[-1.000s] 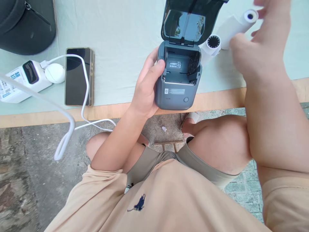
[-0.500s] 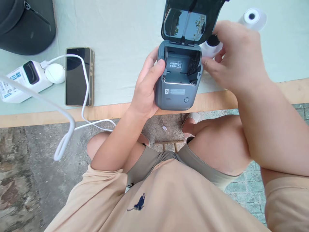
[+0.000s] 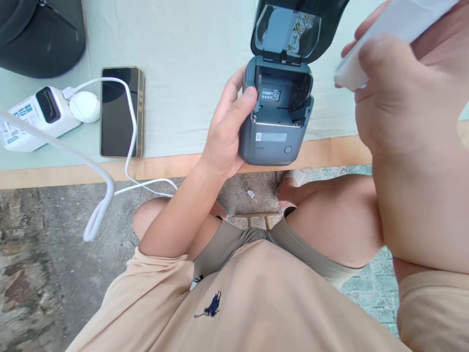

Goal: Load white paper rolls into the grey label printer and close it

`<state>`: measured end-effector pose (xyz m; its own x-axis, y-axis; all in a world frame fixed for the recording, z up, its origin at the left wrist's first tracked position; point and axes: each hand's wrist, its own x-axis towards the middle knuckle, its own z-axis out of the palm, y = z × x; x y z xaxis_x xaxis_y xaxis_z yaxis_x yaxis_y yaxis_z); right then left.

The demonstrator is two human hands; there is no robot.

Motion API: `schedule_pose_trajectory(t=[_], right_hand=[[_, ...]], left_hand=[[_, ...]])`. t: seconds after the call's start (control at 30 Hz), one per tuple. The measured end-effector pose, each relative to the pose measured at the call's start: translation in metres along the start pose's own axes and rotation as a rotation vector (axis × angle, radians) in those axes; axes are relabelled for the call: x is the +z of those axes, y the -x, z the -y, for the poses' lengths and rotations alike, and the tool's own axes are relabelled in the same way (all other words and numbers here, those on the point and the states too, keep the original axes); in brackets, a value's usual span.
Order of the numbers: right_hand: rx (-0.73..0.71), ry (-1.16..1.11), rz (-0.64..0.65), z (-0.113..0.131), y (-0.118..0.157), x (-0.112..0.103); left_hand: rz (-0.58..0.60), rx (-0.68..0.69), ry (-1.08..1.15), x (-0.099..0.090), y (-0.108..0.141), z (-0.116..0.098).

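Black and rounded, a case [image 3: 44, 41] with a zip is the thing farthest to the left of both hands. Nearer to the person, a white box [image 3: 27, 124] with a dark display lies on the pale green cloth [image 3: 183, 98], a round white piece [image 3: 85, 106] just beside its right end. Next comes a phone [image 3: 115, 124], between this piece and the left hand, its long side running away from the person; a white cable [image 3: 109, 186] crosses over it. The left hand [image 3: 227, 129] is curled around the left side of a dark grey device [image 3: 274, 146], with the thumb on the rim. The long axis of the device points away from the person, leaning slightly to the right, and its lid [image 3: 296, 29] stands open at the far end. To the right, apart from the device, the right hand [image 3: 403, 98] grips narrowly a white roll [image 3: 410, 19]. The roll lies slanted: its near end points towards the left hand, and the other goes out of view at upper right.
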<state>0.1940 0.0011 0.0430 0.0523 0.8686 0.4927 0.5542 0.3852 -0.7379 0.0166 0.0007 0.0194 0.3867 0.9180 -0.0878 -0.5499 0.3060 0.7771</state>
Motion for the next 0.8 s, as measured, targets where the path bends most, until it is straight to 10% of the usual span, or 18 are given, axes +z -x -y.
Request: schedule_pose_trajectory(t=[0.2, 0.57, 0.8], right_hand=[[0.164, -0.352, -0.006, 0.011, 0.002, 0.003], [-0.303, 0.022, 0.297, 0.027, 0.013, 0.002], [-0.33, 0.178, 0.432, 0.031, 0.018, 0.004]], left_hand=[[-0.007, -0.001, -0.023, -0.001, 0.0, 0.0], [-0.021, 0.036, -0.046, 0.001, 0.002, 0.0], [-0.014, 0.053, 0.0, 0.005, 0.001, 0.001]])
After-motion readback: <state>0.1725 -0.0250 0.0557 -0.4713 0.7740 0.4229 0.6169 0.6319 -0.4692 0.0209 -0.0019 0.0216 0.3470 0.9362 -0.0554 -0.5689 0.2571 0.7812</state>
